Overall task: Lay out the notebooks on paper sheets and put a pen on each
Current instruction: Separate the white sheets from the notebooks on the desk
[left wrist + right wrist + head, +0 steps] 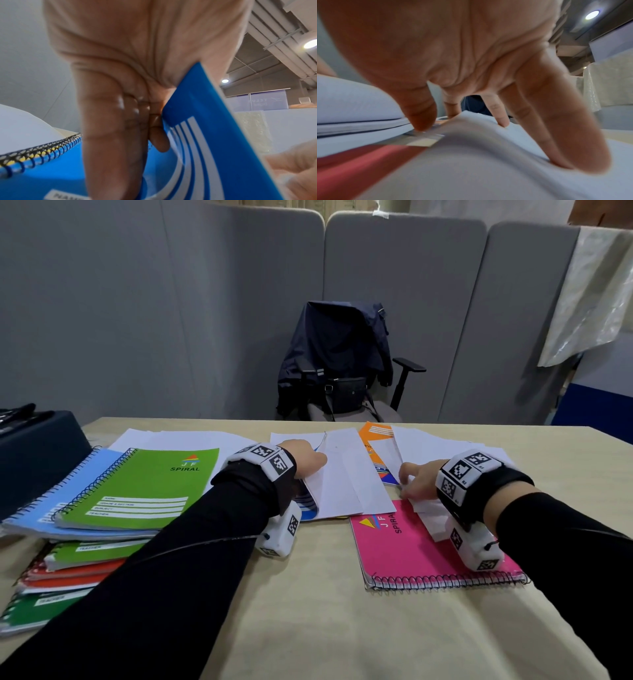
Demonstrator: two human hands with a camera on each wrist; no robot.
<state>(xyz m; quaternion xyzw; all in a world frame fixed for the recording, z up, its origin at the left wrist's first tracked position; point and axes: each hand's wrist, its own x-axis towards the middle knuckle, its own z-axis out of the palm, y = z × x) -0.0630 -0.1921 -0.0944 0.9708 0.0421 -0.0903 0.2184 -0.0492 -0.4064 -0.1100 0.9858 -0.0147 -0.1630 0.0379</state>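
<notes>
My left hand [305,460] grips the lifted cover edge of a blue spiral notebook [308,505] at the table's middle. In the left wrist view the thumb and curled fingers [157,136] hold that blue cover [197,121] raised. White paper sheets [342,474] lie over this notebook. My right hand [416,477] presses with spread fingers on a buckled white sheet [488,155] that lies over the top of a pink spiral notebook [411,549]. An orange notebook [376,440] lies beyond, partly under sheets. Black pens [17,412] rest on a dark box at far left.
A green notebook [144,484] tops a light blue one, with a stack of green and red notebooks [68,570] below, at the left. The dark box [34,453] stands at the back left. Behind the beige table [308,628] is an office chair [342,371] with a jacket and bag.
</notes>
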